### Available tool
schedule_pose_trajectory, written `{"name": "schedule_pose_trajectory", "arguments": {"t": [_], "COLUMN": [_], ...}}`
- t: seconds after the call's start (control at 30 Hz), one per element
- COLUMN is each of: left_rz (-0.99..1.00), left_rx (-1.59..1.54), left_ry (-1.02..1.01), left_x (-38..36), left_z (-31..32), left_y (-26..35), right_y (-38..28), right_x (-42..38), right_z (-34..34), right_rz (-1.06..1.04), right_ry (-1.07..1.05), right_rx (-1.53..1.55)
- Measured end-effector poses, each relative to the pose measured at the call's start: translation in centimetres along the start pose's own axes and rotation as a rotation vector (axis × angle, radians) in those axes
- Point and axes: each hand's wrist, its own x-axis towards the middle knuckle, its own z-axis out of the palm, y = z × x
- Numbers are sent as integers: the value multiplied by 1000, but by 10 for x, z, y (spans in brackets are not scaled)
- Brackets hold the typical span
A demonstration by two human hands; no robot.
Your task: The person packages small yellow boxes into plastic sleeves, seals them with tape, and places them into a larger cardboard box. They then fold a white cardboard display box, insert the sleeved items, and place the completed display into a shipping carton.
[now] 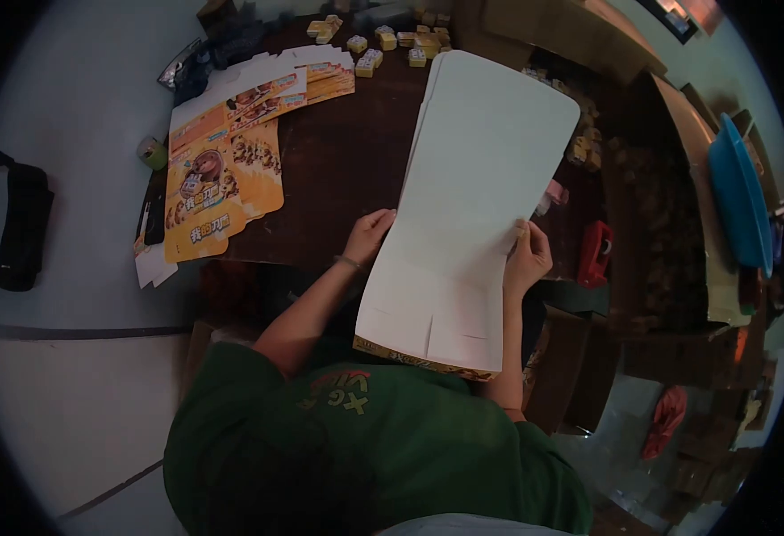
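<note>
A long printed-card box blank (481,170), white on its inner face, is held up in front of me, its near end folded up to show a yellow printed edge. My left hand (371,234) pinches its left edge. On the opposite side my right hand (528,259) grips the right edge, thumb on the white face and fingers partly hidden. To the left lies a fanned stack of orange printed box blanks (204,183) with pictures and lettering.
Several small yellow-and-white packs (368,62) sit at the back of the dark table (329,152). A red stapler (596,254) lies near the right edge. Further right are a blue basin (740,196) and large cardboard boxes. A green can (152,153) stands left.
</note>
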Motion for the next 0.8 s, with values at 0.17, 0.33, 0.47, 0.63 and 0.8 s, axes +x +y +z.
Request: {"name": "schedule_pose_trajectory", "arguments": {"t": [0.17, 0.33, 0.47, 0.63, 0.8], "left_rz": [-126, -202, -75, -168, 49], "left_rx": [-103, -530, -281, -132, -476], "left_ry": [2, -102, -235, -225, -215], "left_x": [-3, -26, -22, -32, -27], "left_z": [2, 22, -2, 11, 23], "left_y": [-4, 25, 7, 14, 59], "right_y": [-14, -32, -25, -52, -33], "right_x": [-7, 2, 17, 45, 45], "right_z": [0, 0, -17, -18, -9], "right_rz": [-87, -105, -94, 14, 101], "right_ry": [6, -58, -111, -201, -296], "right_rx": [19, 108, 167, 315, 320]}}
